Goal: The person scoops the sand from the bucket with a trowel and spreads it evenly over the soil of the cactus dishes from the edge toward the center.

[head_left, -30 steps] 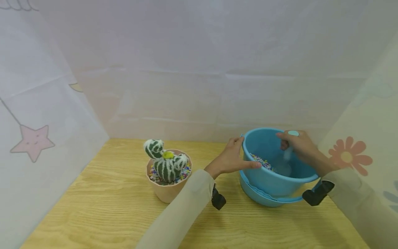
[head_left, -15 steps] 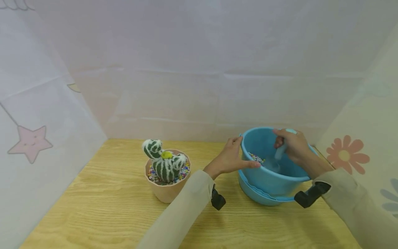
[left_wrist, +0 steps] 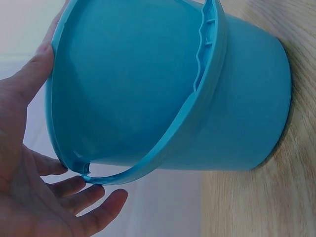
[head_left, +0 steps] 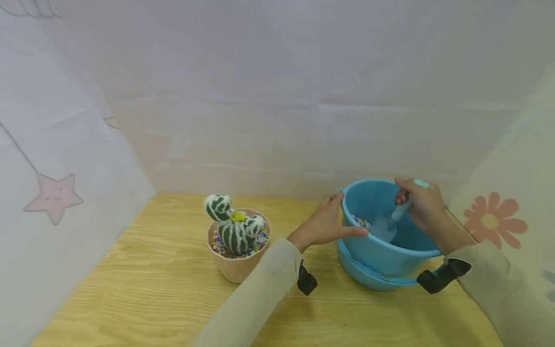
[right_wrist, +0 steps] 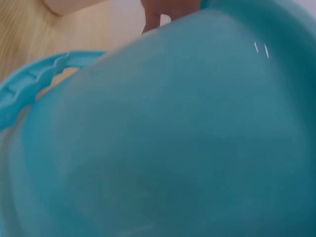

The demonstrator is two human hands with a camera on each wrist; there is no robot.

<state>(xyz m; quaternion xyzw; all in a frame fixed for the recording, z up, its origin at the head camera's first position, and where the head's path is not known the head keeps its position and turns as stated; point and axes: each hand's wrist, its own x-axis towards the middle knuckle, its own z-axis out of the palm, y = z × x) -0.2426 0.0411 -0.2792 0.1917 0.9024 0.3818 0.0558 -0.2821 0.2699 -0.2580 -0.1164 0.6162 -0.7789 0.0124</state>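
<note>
In the head view a blue bucket stands on the table at the right, with small multicoloured pebbles at the left inside it. My left hand rests against the bucket's left rim, thumb straight along the near edge. In the left wrist view its fingers are spread loosely by the handle's hinge. My right hand grips the pale blue handle of a clear scoop. The scoop's blade is down in the bucket beside the pebbles, partly covering them. The right wrist view shows mostly the bucket's wall.
Left of the bucket, a knitted cactus sits among coloured pebbles in a pinkish pot. The bucket's own handle hangs down its near side. White printed sheets enclose the wooden table.
The scoop's blade has shifted left inside the bucket, covering more of the pebbles, and its handle leans more to the right. The left hand has stayed on the rim.
</note>
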